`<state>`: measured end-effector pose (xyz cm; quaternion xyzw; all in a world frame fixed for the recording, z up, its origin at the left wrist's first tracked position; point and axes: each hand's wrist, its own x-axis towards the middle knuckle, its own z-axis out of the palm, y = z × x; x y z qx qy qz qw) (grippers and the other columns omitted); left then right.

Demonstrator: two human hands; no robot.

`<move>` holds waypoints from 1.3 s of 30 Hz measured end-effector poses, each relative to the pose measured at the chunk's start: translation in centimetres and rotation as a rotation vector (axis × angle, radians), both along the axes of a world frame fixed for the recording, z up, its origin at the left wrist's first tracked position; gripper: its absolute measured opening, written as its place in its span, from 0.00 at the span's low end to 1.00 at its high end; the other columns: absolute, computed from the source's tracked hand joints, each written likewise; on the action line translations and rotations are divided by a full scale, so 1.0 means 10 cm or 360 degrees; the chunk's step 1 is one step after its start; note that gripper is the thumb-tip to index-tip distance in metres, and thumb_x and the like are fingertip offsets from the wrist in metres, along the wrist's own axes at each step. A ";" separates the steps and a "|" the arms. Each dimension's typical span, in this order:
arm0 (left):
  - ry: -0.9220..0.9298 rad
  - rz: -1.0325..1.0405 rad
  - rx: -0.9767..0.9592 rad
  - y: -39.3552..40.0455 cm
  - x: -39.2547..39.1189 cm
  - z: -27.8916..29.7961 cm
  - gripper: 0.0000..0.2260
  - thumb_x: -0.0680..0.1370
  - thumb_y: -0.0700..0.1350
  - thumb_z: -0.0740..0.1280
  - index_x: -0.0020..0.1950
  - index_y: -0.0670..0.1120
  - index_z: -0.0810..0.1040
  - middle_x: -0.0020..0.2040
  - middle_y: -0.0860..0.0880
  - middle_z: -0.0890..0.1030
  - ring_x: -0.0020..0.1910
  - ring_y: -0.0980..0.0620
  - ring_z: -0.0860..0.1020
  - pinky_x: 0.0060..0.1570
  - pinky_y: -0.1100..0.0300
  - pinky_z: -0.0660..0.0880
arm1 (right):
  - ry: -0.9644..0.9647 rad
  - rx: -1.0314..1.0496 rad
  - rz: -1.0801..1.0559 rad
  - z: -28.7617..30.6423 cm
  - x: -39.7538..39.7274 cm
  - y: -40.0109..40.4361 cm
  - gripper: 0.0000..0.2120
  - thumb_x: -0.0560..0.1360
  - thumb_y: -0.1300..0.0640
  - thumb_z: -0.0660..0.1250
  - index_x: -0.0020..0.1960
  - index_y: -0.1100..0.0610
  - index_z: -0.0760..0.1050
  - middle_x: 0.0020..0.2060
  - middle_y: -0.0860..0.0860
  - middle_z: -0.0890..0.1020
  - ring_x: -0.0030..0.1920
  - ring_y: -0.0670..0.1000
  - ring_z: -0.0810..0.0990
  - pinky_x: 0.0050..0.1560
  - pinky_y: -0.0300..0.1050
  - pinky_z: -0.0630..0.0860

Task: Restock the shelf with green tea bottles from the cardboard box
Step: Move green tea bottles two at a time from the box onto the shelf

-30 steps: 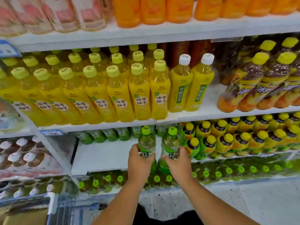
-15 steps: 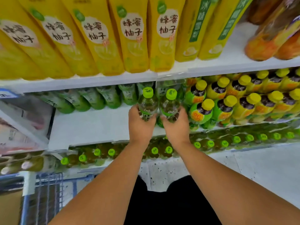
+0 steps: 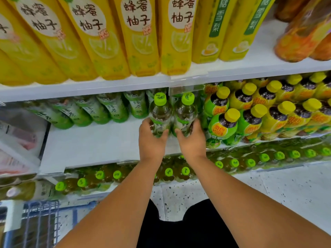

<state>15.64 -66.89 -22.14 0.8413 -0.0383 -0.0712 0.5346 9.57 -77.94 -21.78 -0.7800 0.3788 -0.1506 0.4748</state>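
We are gripping two green tea bottles, one in each hand. Our left hand [image 3: 151, 140] is curling its fingers round the lower part of the left bottle [image 3: 160, 116], and our right hand [image 3: 192, 140] is wrapping round the right bottle [image 3: 185, 115] just beside it, the two bottles nearly touching. Both are standing upright on the white shelf [image 3: 93, 145], whose bare surface is stretching away left of our left hand. More green tea bottles [image 3: 114, 109] are lining the back beyond our fingers. Yellow-capped bottles [image 3: 250, 113] are crowding just right of our right hand.
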 end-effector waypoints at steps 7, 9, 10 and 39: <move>0.0049 -0.0009 0.0033 -0.08 0.16 0.06 0.22 0.73 0.45 0.77 0.63 0.52 0.72 0.59 0.53 0.76 0.54 0.57 0.76 0.49 0.72 0.70 | 0.0070 0.0023 0.0043 0.05 0.22 -0.12 0.26 0.75 0.55 0.73 0.70 0.50 0.67 0.64 0.48 0.79 0.65 0.53 0.77 0.65 0.50 0.75; 0.0037 -0.0006 0.0047 -0.10 0.18 0.07 0.22 0.73 0.45 0.77 0.63 0.52 0.72 0.58 0.53 0.76 0.53 0.57 0.76 0.46 0.74 0.68 | 0.0056 0.0043 0.0048 0.05 0.26 -0.14 0.26 0.74 0.57 0.73 0.69 0.51 0.68 0.64 0.48 0.79 0.65 0.52 0.77 0.66 0.49 0.74; 0.0026 -0.0004 0.0051 -0.11 0.19 0.07 0.22 0.73 0.45 0.77 0.63 0.52 0.72 0.58 0.53 0.76 0.53 0.57 0.76 0.46 0.72 0.69 | 0.0044 0.0053 0.0050 0.05 0.28 -0.15 0.25 0.74 0.57 0.73 0.69 0.51 0.69 0.64 0.48 0.79 0.65 0.52 0.77 0.65 0.48 0.74; 0.0459 -0.0102 -0.0133 1.20 -0.46 1.52 0.30 0.75 0.60 0.72 0.74 0.58 0.66 0.69 0.59 0.65 0.62 0.57 0.75 0.53 0.58 0.78 | 0.0061 0.0478 0.0076 1.65 -0.64 0.87 0.31 0.78 0.46 0.70 0.77 0.44 0.62 0.68 0.44 0.72 0.65 0.48 0.75 0.59 0.47 0.76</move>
